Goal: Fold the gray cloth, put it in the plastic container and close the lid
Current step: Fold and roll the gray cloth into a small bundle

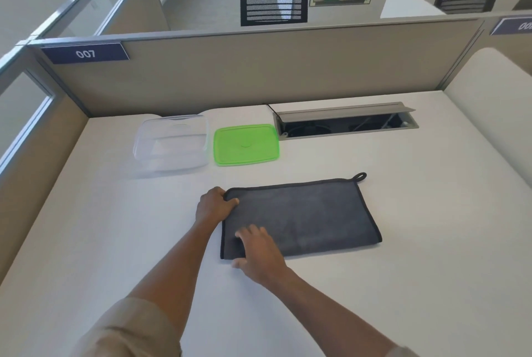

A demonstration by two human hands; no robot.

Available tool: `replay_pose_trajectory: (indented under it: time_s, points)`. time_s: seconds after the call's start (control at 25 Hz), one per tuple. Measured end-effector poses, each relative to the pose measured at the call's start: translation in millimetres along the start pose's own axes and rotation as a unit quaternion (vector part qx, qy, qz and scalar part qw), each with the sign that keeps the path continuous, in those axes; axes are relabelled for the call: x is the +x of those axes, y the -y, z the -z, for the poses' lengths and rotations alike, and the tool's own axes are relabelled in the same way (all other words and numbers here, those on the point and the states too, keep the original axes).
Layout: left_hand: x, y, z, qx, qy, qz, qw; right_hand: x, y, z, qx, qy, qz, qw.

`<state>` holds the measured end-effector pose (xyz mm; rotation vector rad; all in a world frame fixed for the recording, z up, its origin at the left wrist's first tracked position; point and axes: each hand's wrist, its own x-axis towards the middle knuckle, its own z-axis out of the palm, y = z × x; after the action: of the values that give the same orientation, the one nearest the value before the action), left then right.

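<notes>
The gray cloth [313, 212] lies flat on the white desk, folded in half into a wide rectangle, with a small loop at its far right corner. My left hand [213, 204] grips the cloth's far left corner, thumb on top. My right hand [259, 250] holds the near left corner, fingers spread over the fabric and thumb at the edge. Behind the cloth stands the clear plastic container [171, 145], open and with nothing in it. Its green lid [246, 145] lies flat on the desk just right of it.
An open cable tray [345, 123] is set into the desk at the back right. Beige partition walls [259, 69] enclose the desk at the back and on the left. Two office chairs and a fire extinguisher stand beyond the partition.
</notes>
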<state>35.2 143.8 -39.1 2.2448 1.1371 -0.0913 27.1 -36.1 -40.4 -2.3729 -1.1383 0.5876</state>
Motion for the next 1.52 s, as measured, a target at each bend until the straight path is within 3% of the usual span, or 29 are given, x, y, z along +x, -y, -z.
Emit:
replay_pose_trajectory:
  time_s: [0.32, 0.52, 0.96, 1.52]
  points:
    - [3.9, 14.4, 10.3, 0.028, 0.063, 0.023, 0.997, 2.8, 20.7, -27.0, -0.15, -0.064, -0.018, 0.986]
    - [3.2, 18.2, 12.5, 0.006, 0.046, -0.019, 0.999, 12.1, 26.6, -29.6, -0.148, -0.116, -0.028, 0.982]
    - [3.4, 2.3, 19.1, -0.124, 0.009, -0.041, 0.991, 12.7, 32.1, 4.7, 0.042, -0.138, -0.09, 0.985]
    - [-26.2, -113.1, 2.9, -0.224, -0.043, -0.064, 0.971, -30.8, 3.1, 76.4, 0.32, -0.26, -0.162, 0.897]
